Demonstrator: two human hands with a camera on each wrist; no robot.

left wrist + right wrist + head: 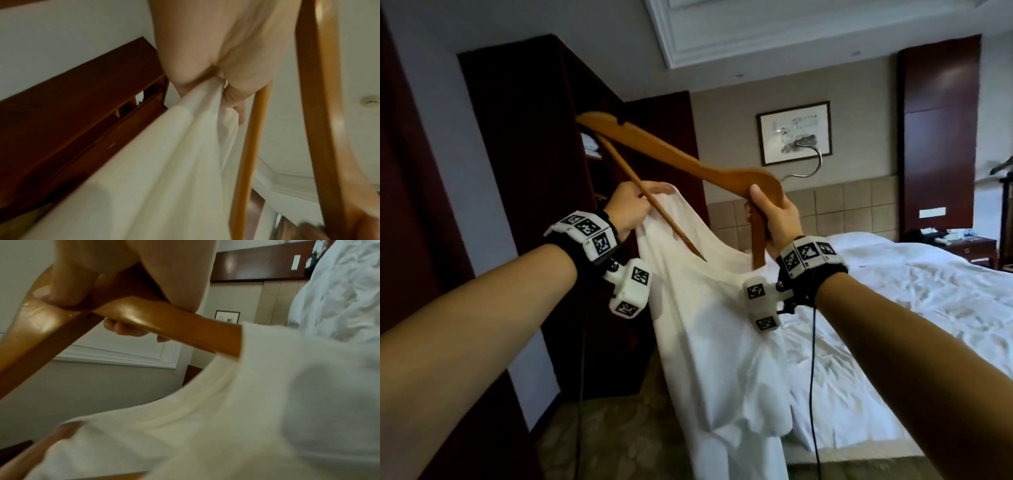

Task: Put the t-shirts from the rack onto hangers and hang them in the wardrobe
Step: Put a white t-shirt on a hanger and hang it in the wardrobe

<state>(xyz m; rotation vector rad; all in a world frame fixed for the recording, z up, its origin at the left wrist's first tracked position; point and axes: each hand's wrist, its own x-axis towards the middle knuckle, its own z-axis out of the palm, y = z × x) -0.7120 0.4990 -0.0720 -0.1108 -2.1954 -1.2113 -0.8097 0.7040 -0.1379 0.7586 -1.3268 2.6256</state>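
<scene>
Beside the bed [914, 294], a hanger [688, 161] is gripped by right hand [774, 219]; shirt [705, 308] collar is pinched by left hand [630, 209]. One hanger arm is inserted; other shoulder and wardrobe [544, 154] hanging remain.

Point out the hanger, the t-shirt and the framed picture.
hanger [674, 157]: head view, upper wooden arm.
t-shirt [702, 329]: head view, front of the body.
framed picture [792, 132]: head view, centre of the print.
</scene>
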